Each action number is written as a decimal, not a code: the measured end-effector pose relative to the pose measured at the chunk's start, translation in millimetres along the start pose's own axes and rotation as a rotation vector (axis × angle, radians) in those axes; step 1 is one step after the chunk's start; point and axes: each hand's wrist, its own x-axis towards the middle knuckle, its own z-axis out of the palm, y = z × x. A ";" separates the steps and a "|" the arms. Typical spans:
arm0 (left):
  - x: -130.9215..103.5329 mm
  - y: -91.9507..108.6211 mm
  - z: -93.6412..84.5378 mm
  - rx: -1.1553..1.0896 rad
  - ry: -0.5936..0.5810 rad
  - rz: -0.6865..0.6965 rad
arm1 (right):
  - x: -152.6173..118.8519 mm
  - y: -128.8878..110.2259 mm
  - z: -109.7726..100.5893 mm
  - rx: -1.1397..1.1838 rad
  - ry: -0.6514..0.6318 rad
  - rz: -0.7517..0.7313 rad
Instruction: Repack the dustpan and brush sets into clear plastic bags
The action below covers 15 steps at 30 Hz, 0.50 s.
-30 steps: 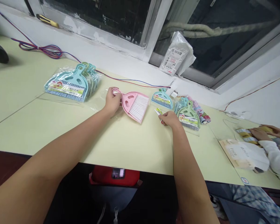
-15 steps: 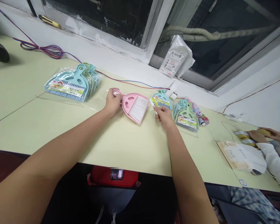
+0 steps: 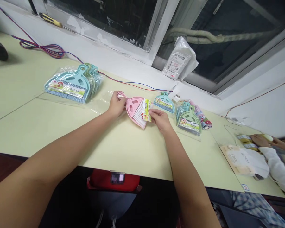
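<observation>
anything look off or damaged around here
Two things: a yellow-and-black screwdriver lies by the window frame, away from the bagged dustpan-and-brush sets, and that frame has ragged white patches, perhaps worn paint. The pink dustpan in the left hand shows no obvious damage; nothing looks spilled.

Bare forearms [image 3: 80,142], grey garment [image 3: 114,201], white drawstrings [image 3: 114,220]

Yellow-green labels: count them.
4 visible: the label in the right hand, and one each on the stack at left, the single blue brush set and the green brush set at right. More may be hidden.
</observation>
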 end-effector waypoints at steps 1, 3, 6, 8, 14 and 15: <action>0.0 -0.4 0.2 -0.007 -0.002 -0.004 | -0.8 0.9 2.6 -0.052 -0.005 -0.004; -0.1 -1.1 0.5 -0.017 -0.006 -0.001 | -2.6 0.5 6.5 -0.117 -0.005 -0.016; -2.1 -1.0 1.4 -0.027 -0.016 0.009 | -5.2 -3.6 9.3 -0.144 0.011 -0.033; -4.3 -0.1 2.4 -0.032 -0.025 0.009 | -6.7 -7.1 9.5 -0.146 0.017 -0.037; -7.7 2.2 4.0 -0.012 -0.027 0.015 | -9.5 -14.3 3.6 -0.192 0.047 -0.032; -7.5 2.1 3.9 -0.008 -0.026 0.015 | -9.4 -14.6 2.4 -0.187 0.058 -0.043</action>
